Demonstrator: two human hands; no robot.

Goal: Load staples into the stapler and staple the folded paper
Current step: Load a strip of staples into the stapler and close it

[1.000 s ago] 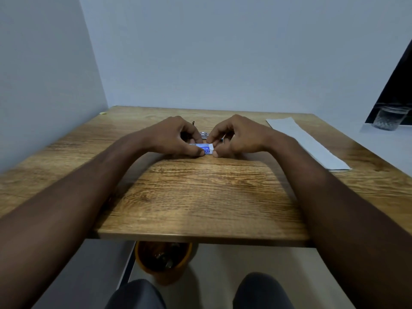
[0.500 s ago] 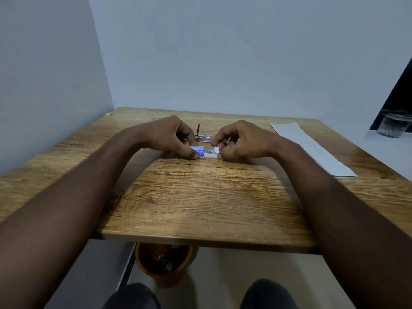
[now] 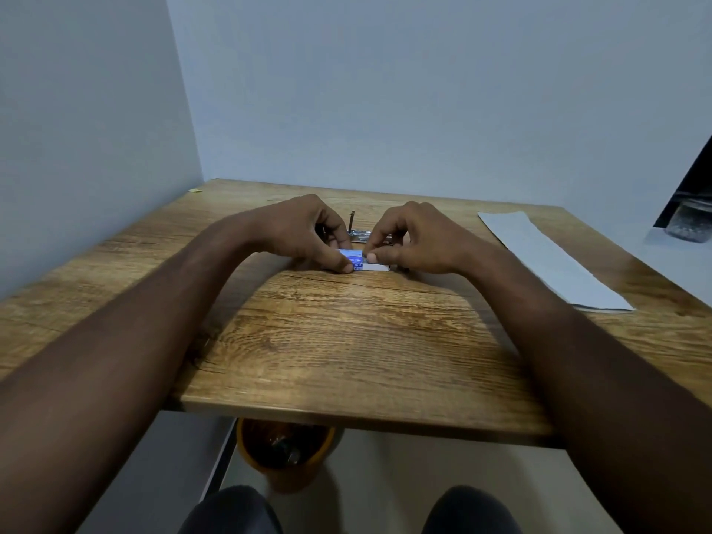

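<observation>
Staple box now slid partway open on the desk: left hand pinches the blue sleeve, right hand pinches the white tray. Stapler lies open just behind; folded paper untouched at right. Staples come next.

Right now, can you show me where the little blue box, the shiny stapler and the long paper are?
Small blue and white staple box [image 3: 356, 260], head view, on its printed blue top.
Shiny metal stapler [image 3: 359, 233], head view, on the open silver rail.
Long folded white paper [image 3: 547, 260], head view, on its flat middle.
</observation>
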